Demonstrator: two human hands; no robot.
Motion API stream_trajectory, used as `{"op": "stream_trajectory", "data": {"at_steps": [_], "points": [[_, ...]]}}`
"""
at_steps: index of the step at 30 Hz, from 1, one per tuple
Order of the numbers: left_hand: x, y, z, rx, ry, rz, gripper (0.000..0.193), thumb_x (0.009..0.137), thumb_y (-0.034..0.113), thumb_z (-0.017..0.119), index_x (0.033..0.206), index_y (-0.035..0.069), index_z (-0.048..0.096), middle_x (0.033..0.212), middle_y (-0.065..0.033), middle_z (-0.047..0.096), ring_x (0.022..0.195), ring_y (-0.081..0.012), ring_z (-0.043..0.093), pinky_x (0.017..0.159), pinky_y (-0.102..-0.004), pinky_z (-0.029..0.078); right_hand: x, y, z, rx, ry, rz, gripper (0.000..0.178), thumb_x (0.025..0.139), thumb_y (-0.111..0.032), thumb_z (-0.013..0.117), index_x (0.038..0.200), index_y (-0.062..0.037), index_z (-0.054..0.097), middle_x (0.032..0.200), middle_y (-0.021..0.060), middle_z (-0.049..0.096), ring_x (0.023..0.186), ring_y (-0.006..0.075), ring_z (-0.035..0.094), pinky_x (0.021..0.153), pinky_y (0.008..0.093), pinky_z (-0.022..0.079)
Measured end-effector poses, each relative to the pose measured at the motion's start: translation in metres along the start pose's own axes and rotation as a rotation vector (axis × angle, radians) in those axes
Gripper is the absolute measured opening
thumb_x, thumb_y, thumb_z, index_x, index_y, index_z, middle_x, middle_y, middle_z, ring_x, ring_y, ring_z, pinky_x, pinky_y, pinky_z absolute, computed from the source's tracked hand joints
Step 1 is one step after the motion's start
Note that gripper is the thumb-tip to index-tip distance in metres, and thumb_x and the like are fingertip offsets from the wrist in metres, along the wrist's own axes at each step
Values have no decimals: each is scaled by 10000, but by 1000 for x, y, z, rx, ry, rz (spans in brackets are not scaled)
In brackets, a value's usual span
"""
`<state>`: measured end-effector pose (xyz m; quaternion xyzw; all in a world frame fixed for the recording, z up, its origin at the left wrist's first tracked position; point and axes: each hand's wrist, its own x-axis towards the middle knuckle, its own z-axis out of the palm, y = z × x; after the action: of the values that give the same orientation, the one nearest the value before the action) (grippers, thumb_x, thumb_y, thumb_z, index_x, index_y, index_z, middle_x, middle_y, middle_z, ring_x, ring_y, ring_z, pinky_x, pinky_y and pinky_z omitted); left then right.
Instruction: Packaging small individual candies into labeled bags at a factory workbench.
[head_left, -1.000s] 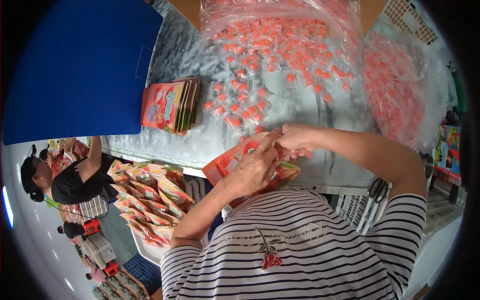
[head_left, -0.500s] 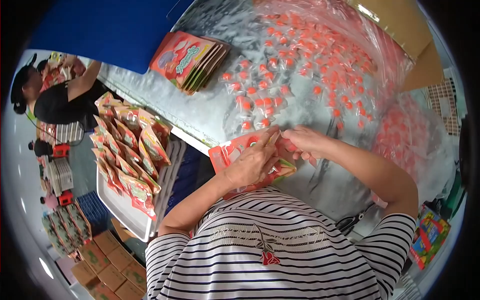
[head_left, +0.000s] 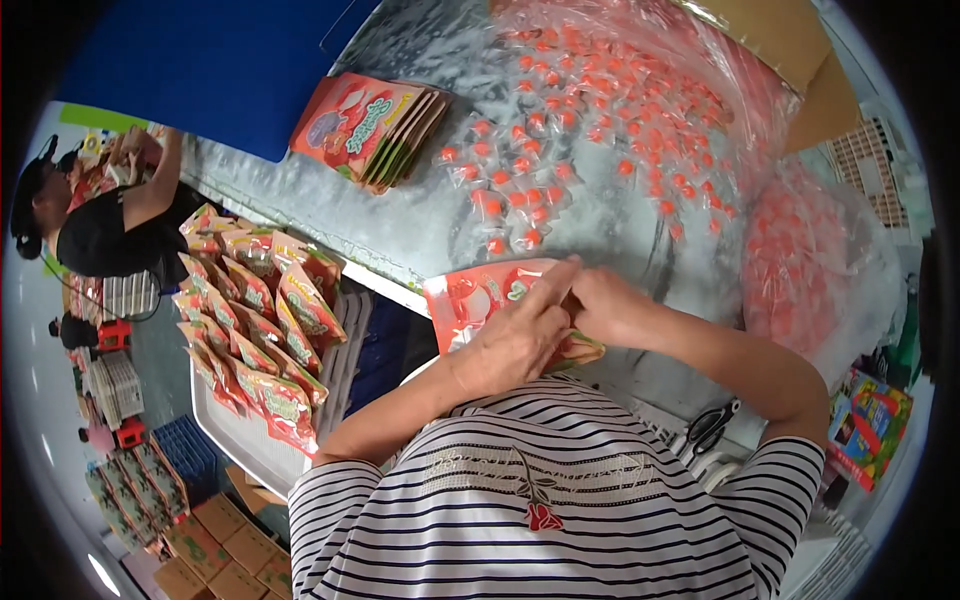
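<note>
A red snack pouch (head_left: 465, 300) lies tilted in front of my chest, by the table's near edge. My left hand (head_left: 515, 345) is closed on it, fingers lying across its front and reaching to its right edge. At that edge sits my right hand (head_left: 608, 308), its fingers curled in and partly hidden behind the left fingertips; what they hold cannot be made out. Beyond the hands, small red candies in clear wrappers (head_left: 520, 190) are scattered on the table. A stack of flat red pouches (head_left: 365, 130) lies farther back on the left.
Left of the table, a white tray (head_left: 245, 425) carries several filled pouches (head_left: 265, 330). A large plastic bag of candies (head_left: 800, 265) rests at right, below a cardboard box (head_left: 825, 95). Scissors (head_left: 712, 425) lie near my right elbow. Another person (head_left: 110, 225) works at far left.
My right hand has moved in against the pouch's right edge, and its fingers have curled out of sight. My left hand still grips the pouch. The view has shifted slightly.
</note>
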<state>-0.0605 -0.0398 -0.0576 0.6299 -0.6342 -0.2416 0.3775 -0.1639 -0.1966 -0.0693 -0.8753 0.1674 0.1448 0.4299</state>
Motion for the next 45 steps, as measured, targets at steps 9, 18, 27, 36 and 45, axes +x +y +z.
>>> {"op": "stream_trajectory", "data": {"at_steps": [9,18,27,36,45], "points": [[-8,-5,-18,166,-20,23,167,849,81,625,936,-41,553,1260,-213,394,954,-377,592,644,-438,548,-17,-17,-22,97,192,-90,274,868,-205,618,985,42,634,830,186,677,589,241,635,529,327,481],[-17,-1,-20,157,5,71,182,840,59,629,972,-48,565,1282,-226,395,1014,-379,581,673,-413,565,-2,-53,24,955,667,-167,260,1005,-202,457,1043,21,585,840,88,640,589,63,499,548,199,410],[-28,-10,-26,96,121,89,139,833,53,638,882,-41,549,1317,-216,388,1005,-370,580,696,-403,554,-20,-19,49,619,620,-152,361,857,-73,609,1193,20,515,1072,144,641,976,258,642,841,363,503],[-41,-6,-18,429,-19,497,216,708,101,598,895,-6,584,966,-121,527,758,-242,587,636,-326,535,-10,-28,35,206,226,217,190,708,-111,681,826,31,636,816,203,673,807,363,653,703,368,502],[-51,1,-49,590,-93,331,150,704,86,633,820,50,544,809,-104,537,631,-215,580,524,-316,480,11,-20,30,586,6,-80,312,835,-215,717,1055,-11,631,955,59,677,873,116,615,754,282,496]]}}
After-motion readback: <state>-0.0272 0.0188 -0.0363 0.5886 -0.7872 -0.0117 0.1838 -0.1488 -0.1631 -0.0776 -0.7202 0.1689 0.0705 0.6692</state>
